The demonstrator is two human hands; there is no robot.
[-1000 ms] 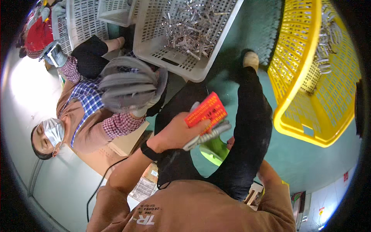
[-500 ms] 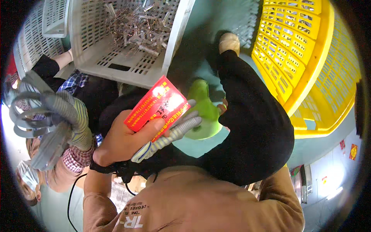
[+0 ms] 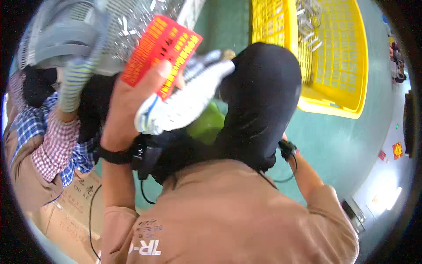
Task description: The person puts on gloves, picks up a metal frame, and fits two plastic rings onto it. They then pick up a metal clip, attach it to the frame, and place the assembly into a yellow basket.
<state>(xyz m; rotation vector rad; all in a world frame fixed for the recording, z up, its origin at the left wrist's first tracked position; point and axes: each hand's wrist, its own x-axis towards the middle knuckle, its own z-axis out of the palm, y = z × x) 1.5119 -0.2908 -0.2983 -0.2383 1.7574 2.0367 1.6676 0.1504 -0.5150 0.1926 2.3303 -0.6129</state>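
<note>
My left hand (image 3: 132, 97) is closed on a red printed card (image 3: 162, 50), with the thumb lying across its face. The same hand also holds white and grey knit gloves (image 3: 184, 99), which stick out beneath the card. A black strap with a small device (image 3: 145, 154) sits on my left wrist. Down at my right side, beyond my knee, is my right hand (image 3: 285, 137), mostly hidden by the black trouser leg. Its fingers do not show. Another black device (image 3: 288, 148) is on that wrist.
A grey crate (image 3: 110, 61) with shiny metal-like pieces stands ahead left. A yellow basket (image 3: 360, 88) with clear pieces is at the right. A green plastic thing (image 3: 206, 125) lies between my legs. At left, a co-worker's gloved hand (image 3: 74, 83) holds a blurred grey object; cardboard boxes (image 3: 79, 207) lie behind.
My left hand has moved forward with the card and gloves. My right arm has swung outward at my side. The co-worker's gloved hand has moved forward too, and the whole view has shifted.
</note>
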